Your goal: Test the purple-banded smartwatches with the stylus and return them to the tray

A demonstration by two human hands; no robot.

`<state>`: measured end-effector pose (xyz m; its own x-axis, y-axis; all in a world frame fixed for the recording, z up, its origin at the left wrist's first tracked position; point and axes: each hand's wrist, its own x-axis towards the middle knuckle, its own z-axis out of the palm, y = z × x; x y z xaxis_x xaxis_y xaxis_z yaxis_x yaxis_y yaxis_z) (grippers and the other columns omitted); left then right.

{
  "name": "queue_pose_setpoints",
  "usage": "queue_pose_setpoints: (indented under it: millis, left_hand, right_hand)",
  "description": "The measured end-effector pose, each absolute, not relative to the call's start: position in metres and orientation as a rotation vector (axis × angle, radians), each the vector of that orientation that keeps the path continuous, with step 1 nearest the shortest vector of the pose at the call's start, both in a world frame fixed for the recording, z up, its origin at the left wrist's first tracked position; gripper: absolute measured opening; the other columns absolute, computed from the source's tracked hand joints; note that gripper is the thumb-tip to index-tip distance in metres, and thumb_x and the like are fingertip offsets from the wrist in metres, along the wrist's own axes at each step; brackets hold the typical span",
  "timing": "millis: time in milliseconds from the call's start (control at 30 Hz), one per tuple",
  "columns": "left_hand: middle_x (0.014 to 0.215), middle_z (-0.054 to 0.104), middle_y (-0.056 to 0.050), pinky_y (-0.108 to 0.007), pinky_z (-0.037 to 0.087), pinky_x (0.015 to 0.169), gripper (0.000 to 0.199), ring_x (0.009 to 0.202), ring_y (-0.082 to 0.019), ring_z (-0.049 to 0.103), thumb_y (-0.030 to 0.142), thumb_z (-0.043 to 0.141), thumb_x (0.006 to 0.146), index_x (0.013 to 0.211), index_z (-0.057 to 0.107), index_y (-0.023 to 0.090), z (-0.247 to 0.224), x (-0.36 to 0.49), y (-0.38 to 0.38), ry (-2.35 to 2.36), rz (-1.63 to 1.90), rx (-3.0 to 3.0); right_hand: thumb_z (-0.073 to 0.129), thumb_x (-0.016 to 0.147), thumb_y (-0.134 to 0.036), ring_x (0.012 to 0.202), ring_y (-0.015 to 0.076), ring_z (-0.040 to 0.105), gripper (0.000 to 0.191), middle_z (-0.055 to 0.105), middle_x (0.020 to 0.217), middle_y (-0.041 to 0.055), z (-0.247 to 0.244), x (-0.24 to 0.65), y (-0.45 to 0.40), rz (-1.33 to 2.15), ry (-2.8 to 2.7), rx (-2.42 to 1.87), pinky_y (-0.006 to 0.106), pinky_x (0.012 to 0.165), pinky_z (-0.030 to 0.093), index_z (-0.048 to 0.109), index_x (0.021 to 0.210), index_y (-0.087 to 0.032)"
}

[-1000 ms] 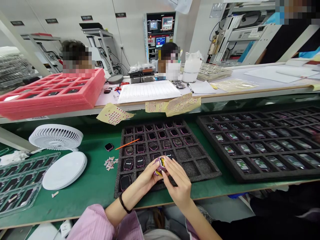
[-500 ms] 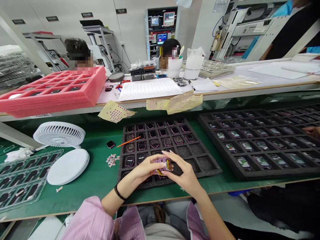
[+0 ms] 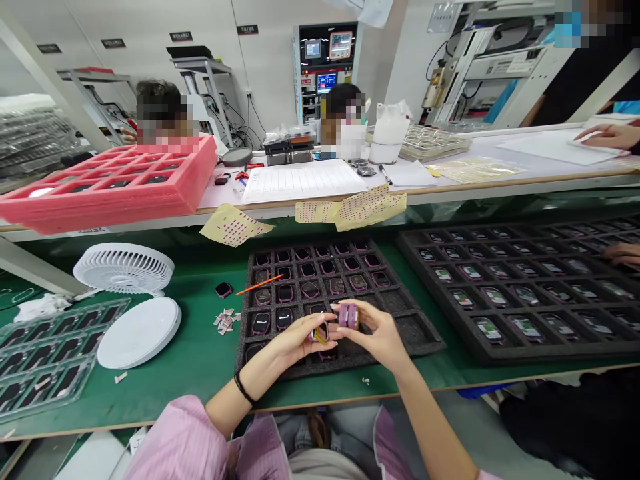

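Above the black foam tray [image 3: 420,330], my left hand [image 3: 295,339] pinches a purple smartwatch case [image 3: 320,332] with a yellow strip at its lower side. My right hand [image 3: 380,337] grips two purple smartwatch cases [image 3: 349,316] pressed together on edge, just right of the left hand's piece. The fingertips of both hands nearly meet. Around and beneath them, the tray's compartments hold several dark-faced watches [image 3: 285,317]. Fingers hide the inner details of the held pieces. An orange stick [image 3: 260,285] lies across the tray's left edge.
Left of the tray lie a loose watch [image 3: 223,289] and small pale tabs [image 3: 227,321]. A white fan [image 3: 137,333] stands by a clear plastic tray [image 3: 65,357]. Another foam tray [image 3: 450,320] is at right, with a co-worker's hand [image 3: 623,253]. A shelf holds a pink foam tray [image 3: 190,190].
My hands have drawn slightly apart. The pieces held together before are now split, two in the right hand and one in the left. Another person's hand has appeared over papers at upper right.
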<state>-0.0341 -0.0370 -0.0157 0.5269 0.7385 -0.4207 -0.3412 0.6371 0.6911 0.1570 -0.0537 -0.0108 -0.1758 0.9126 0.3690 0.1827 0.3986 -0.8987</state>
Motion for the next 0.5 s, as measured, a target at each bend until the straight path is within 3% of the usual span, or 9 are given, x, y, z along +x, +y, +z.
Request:
queue_pose_setpoints:
  millis: [333, 500]
  left_hand:
    - [0.115, 0.067, -0.019, -0.026, 0.053, 0.079, 0.029, 0.1, -0.023, 0.068, 0.032, 0.06, 0.088, 0.107, 0.064, 0.01, -0.019, -0.045, -0.034, 0.823, 0.746, 0.504]
    - [0.118, 0.065, -0.02, -0.024, 0.053, 0.075, 0.032, 0.102, -0.022, 0.067, 0.034, 0.057, 0.09, 0.109, 0.063, 0.009, -0.013, -0.04, -0.036, 0.8, 0.743, 0.474]
  right_hand:
    - [0.072, 0.076, -0.025, 0.078, 0.0236, 0.067, 0.022, 0.073, 0.09, 0.0065, -0.013, 0.188, -0.05, 0.346, -2.406, -1.203, 0.035, 0.07, 0.052, 0.068, 0.097, -0.021]
    - [0.076, 0.071, -0.023, 0.086, 0.0266, 0.061, 0.021, 0.067, 0.085, 0.0073, -0.02, 0.178, -0.046, 0.243, -2.619, -1.181, 0.038, 0.072, 0.049, 0.068, 0.089, -0.02]
